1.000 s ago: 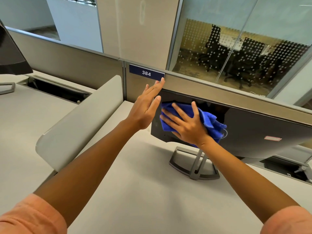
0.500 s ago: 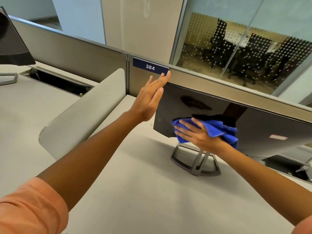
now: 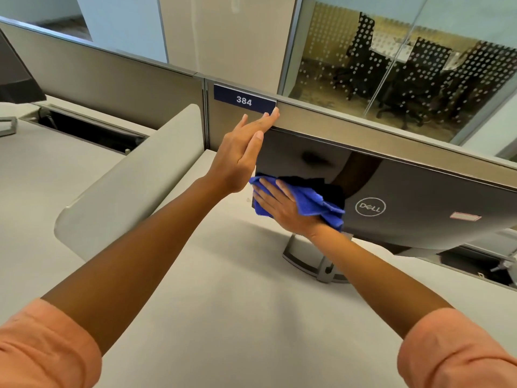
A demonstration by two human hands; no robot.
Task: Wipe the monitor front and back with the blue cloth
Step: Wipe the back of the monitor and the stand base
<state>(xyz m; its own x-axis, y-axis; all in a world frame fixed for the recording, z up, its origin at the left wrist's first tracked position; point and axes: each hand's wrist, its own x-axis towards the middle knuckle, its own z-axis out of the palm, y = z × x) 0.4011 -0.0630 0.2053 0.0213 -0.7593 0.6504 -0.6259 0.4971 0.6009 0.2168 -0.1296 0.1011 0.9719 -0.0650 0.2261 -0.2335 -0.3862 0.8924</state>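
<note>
1. Right-hand fingers [image 3: 265, 197], spread flat, press the blue cloth [image 3: 310, 201] against the glossy back panel of the monitor [image 3: 419, 197], near its lower left corner.
2. Right hand [image 3: 285, 208]: palm down on the cloth, which bunches out past the wrist toward the round logo [image 3: 370, 207].
3. Left-hand fingers [image 3: 263, 121], extended and pressed together, lie along the monitor's upper left corner; the thumb runs down the side edge.
4. Left hand [image 3: 240, 152]: open, steadying the panel, not touching the cloth.
5. Monitor: back toward the person, tilted, carried on a grey stand [image 3: 313, 261] on the pale desk [image 3: 223, 289]. A small label [image 3: 464, 217] sits right of the logo.
6. Behind: a partition [image 3: 363, 135] bearing the plate "384" [image 3: 244, 101], then a glass wall [image 3: 391, 65] with dark chairs beyond.
7. Both forearms emerge from rolled orange sleeves [image 3: 47, 348].
</note>
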